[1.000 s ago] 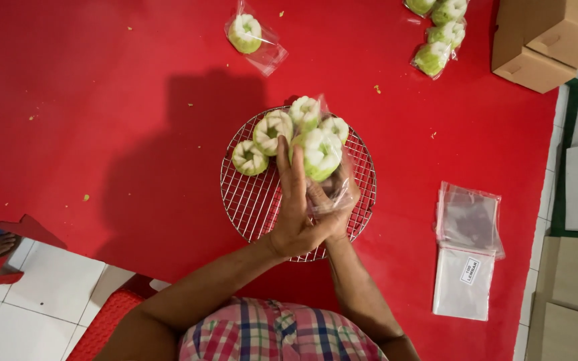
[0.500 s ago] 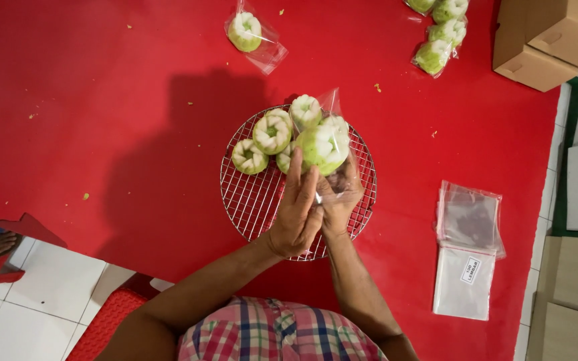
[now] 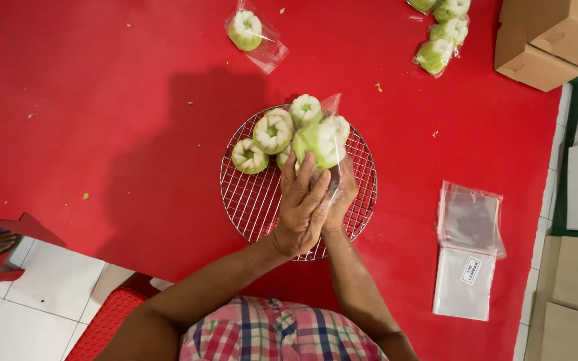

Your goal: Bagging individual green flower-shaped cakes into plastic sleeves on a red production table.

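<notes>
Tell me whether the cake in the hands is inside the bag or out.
Inside: clear plastic bag wraps the green-white cake, its film showing around it, held by left hand and right hand.

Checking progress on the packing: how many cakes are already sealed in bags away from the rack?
5 visible: one bagged cake at top centre, four bagged cakes clustered top right; more may lie beyond the frame's edge.

A red mat [image 3: 102, 100] carries a round wire rack [image 3: 249, 200], bagged cakes [image 3: 249, 30], plastic bags [image 3: 466, 251] and cardboard boxes [image 3: 550, 40].
</notes>
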